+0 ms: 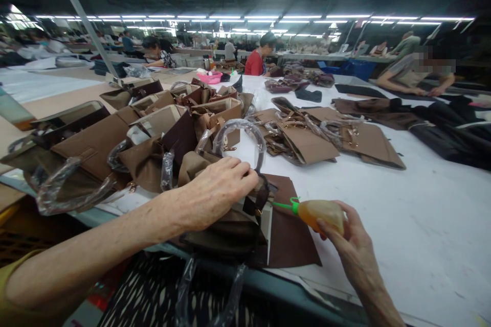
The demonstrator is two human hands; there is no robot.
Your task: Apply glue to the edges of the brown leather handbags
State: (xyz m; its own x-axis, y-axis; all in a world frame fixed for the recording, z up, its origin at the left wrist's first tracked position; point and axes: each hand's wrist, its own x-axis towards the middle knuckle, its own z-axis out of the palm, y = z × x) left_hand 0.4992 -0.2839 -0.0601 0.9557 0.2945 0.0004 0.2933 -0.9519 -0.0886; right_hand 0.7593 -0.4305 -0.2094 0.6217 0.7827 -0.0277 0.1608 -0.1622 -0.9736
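Note:
My left hand (222, 189) is closed on the top part of a brown bag (226, 232) at the table's near edge, close to the base of its plastic-wrapped handle (241, 125). A flat dark brown panel (293, 230) of the bag lies spread to the right. In my right hand (353, 237) is a squeeze bottle (322, 214) of amber liquid, tilted sideways. Its green nozzle points left, with the tip by the bag's strap and small metal fitting. Whether the tip touches the strap cannot be made out.
Many brown bags (97, 133) with wrapped handles crowd the left of the white table (433, 204). More bags (307, 138) lie flat beyond my hands. Dark pieces (452, 133) are at the right. Several people work farther back, one at the right (418, 74).

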